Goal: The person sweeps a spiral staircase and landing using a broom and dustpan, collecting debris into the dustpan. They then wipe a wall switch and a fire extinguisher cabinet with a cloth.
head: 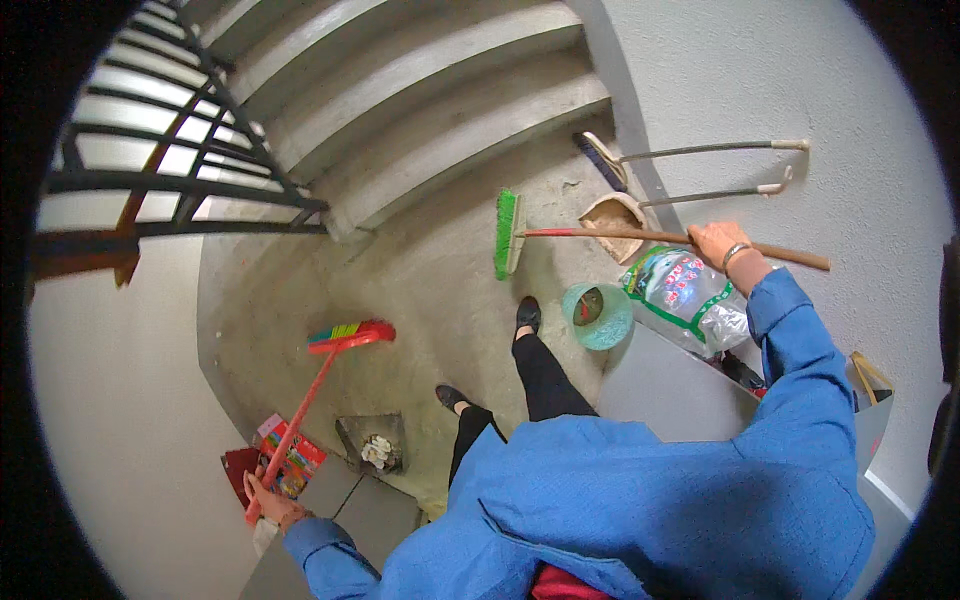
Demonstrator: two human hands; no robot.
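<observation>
My right hand (721, 246) grips the wooden handle of a broom with green bristles (509, 234), whose head is at the floor near the bottom stair. At the lower left, my left hand (271, 504) is closed around the pink handle of a broom with a red head and multicolored bristles (351, 337). A dustpan (615, 217) and a dark-bristled brush (602, 160), both with long metal handles, are by the right wall, partly behind or beside the green broom's handle. A light green bucket (612, 322) holding something dark stands below them.
Concrete stairs (442, 97) rise ahead, with a dark metal railing (180, 180) at the left. A printed plastic bag (675, 289) lies beside the bucket on the right. Near my feet, a dark tray or dustpan (346, 435) holds crumpled white material. Red printed packaging (300, 454) lies by the left wall.
</observation>
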